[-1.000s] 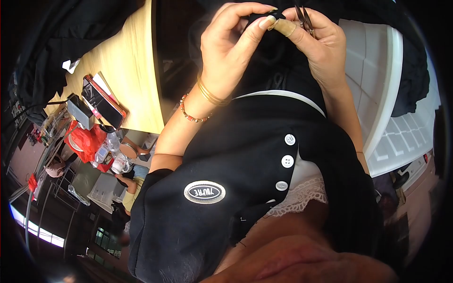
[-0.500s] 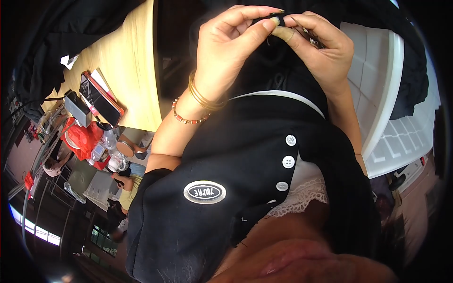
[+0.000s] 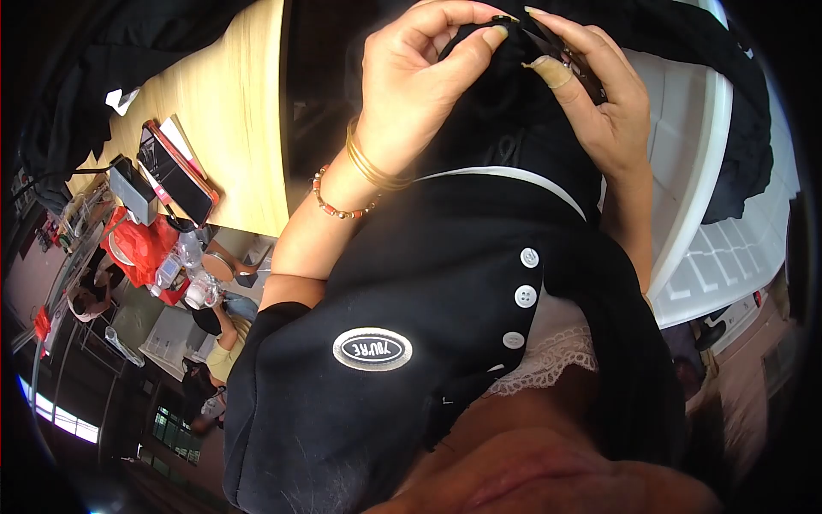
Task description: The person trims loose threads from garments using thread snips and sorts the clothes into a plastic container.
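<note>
My left hand (image 3: 419, 90), with bangles and a beaded bracelet at its wrist, pinches black fabric (image 3: 488, 86) between thumb and index finger. A small dark shiny piece shows at those fingertips; I cannot make out what it is. Just to the right, my right hand (image 3: 615, 107) holds dark metal thread snips (image 3: 586, 79) against its fingers. Their narrow blade points towards the pinched fabric. A yellowish covering wraps the right thumb, which is apart from the index fingertip. The snips are partly hidden by the fingers.
On the left stands a wooden table (image 3: 248, 128) with a phone (image 3: 184, 176) and black cloth (image 3: 64, 103). Beyond it are a red plastic bag (image 3: 137, 248) and another person's yellow sleeve (image 3: 224, 355). A white plastic bin (image 3: 706, 171) with black cloth over it stands at right.
My right thumb and index finger have spread apart and moved slightly away from the left fingertips, uncovering more of the snips. My left hand keeps its pinch on the fabric.
</note>
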### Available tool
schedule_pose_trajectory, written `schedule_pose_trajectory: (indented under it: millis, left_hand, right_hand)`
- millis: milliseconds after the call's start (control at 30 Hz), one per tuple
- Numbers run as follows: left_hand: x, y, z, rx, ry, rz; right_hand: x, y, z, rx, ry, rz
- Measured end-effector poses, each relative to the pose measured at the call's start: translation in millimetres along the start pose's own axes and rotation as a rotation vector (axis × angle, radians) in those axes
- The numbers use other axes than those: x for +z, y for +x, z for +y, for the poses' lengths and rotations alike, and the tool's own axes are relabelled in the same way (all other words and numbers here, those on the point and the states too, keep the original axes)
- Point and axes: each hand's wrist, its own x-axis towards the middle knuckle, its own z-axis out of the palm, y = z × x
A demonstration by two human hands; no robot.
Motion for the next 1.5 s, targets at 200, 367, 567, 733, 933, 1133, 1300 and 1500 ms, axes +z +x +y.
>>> schedule_pose_trajectory:
  millis: [200,367,567,733,933,1133,1300,1500]
  left_hand:
    - [1,0,1,0.027,0.010,-0.004]
    - [2,0,-1,0.124,0.119,-0.016]
    - [3,0,4,0.231,0.303,-0.012]
    - [4,1,11,0.290,0.432,-0.012]
    - [4,3,17,0.385,0.580,-0.029]
    - [5,3,20,0.364,0.625,-0.048]
    - [5,0,19,0.254,0.587,-0.017]
    - [4,1,18,0.245,0.618,0.013]
  right_hand:
    - [-5,-4,8,0.010,0.038,-0.082]
    - [-5,-2,6,-0.040,-0.004,-0.094]
    - [-8,0,7,-0.068,-0.014,-0.106]
    - [-9,2,4,-0.105,-0.063,-0.104]
    - [-10,1,5,-0.060,-0.020,-0.119]
    - [-12,1,6,-0.025,-0.009,-0.140]
    - [-10,-2,10,0.002,0.037,-0.124]
    - [-2,-9,10,0.189,0.291,0.009]
